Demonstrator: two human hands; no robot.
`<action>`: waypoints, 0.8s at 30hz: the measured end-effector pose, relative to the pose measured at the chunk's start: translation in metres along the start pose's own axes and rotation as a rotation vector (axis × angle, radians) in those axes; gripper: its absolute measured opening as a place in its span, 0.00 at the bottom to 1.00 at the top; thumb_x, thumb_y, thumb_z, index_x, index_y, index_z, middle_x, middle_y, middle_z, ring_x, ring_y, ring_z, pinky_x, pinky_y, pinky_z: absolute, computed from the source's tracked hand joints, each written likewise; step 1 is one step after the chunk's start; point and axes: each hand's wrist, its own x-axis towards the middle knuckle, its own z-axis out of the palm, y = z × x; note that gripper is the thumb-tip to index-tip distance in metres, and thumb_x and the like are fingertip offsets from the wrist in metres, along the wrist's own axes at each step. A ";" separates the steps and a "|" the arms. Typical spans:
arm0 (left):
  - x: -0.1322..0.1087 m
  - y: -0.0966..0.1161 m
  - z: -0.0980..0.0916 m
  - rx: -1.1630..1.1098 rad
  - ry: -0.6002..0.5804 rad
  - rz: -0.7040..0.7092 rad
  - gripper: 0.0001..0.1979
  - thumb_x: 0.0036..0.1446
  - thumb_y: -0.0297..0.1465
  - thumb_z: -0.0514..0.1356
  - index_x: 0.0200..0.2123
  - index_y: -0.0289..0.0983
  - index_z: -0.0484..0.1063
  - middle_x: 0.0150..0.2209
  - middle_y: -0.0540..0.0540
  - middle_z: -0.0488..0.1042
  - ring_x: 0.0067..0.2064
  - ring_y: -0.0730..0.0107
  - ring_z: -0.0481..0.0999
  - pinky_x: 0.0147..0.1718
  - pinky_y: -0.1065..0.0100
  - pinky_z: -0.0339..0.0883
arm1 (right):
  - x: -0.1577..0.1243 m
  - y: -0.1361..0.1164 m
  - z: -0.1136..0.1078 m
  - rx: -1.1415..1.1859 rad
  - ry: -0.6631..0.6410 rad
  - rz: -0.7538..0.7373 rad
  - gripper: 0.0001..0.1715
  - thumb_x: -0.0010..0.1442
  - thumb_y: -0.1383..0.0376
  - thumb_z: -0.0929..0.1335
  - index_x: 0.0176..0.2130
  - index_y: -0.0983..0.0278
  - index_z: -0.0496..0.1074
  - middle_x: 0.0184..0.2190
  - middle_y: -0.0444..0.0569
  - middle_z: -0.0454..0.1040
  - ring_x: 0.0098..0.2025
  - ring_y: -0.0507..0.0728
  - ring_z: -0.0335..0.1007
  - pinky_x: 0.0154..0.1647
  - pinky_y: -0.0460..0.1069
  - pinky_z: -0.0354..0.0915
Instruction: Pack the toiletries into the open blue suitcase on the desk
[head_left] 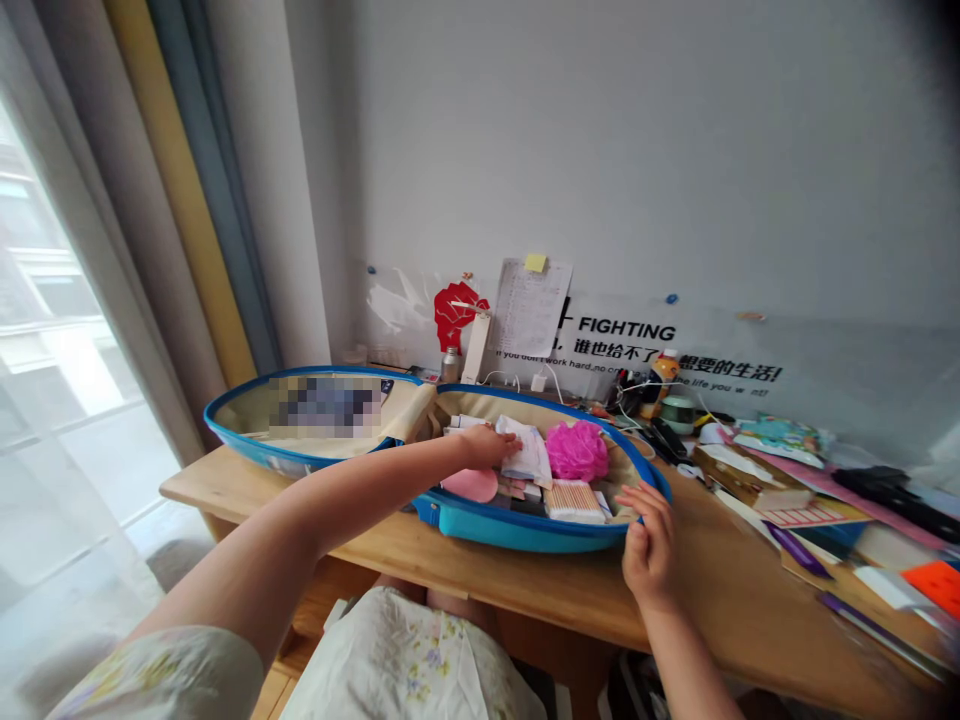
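Observation:
An open blue suitcase (pixel 510 530) with a beige lining lies on the wooden table. My left hand (pixel 487 445) reaches into its right half, fingers spread over a white packet (pixel 529 455). Right of the packet sits a pink mesh puff (pixel 577 450). Nearer me are a pink round item (pixel 470 485), some small boxes and a pack of cotton swabs (pixel 573 501). My right hand (pixel 649 535) is at the case's right rim, its fingers apart and curved over the edge. Part of the left half's contents is blurred out.
The wooden table (pixel 720 580) holds clutter at the right: papers, a purple item (pixel 798 550), a black object and an orange-labelled bottle (pixel 658 383). A white lamp (pixel 476 347) and cables stand behind the case. Curtains hang at the left.

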 end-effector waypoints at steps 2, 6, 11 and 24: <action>-0.001 0.001 -0.003 0.011 -0.001 -0.032 0.25 0.60 0.27 0.55 0.61 0.40 0.64 0.58 0.34 0.70 0.51 0.52 0.76 0.47 0.54 0.68 | -0.001 0.001 0.000 0.002 -0.006 -0.003 0.19 0.68 0.58 0.56 0.44 0.63 0.70 0.44 0.57 0.73 0.54 0.65 0.66 0.54 0.66 0.63; -0.002 0.001 -0.006 0.007 -0.010 -0.078 0.18 0.60 0.30 0.56 0.54 0.39 0.70 0.48 0.35 0.77 0.51 0.52 0.76 0.48 0.53 0.67 | -0.002 0.002 0.000 -0.006 -0.005 -0.005 0.20 0.68 0.57 0.56 0.44 0.63 0.70 0.43 0.57 0.73 0.54 0.65 0.67 0.53 0.66 0.63; -0.004 -0.002 -0.007 -0.062 -0.003 -0.078 0.22 0.55 0.28 0.61 0.54 0.40 0.71 0.50 0.38 0.77 0.55 0.56 0.74 0.57 0.57 0.61 | 0.000 0.001 0.000 -0.004 0.003 0.007 0.20 0.68 0.56 0.56 0.43 0.62 0.71 0.42 0.57 0.73 0.54 0.65 0.67 0.52 0.66 0.64; -0.127 -0.117 -0.017 -0.119 0.077 -0.723 0.28 0.62 0.24 0.48 0.66 0.36 0.57 0.65 0.38 0.61 0.64 0.56 0.63 0.60 0.59 0.60 | 0.001 0.002 0.001 -0.011 0.003 -0.014 0.20 0.68 0.57 0.56 0.43 0.63 0.71 0.42 0.57 0.73 0.54 0.66 0.68 0.53 0.66 0.64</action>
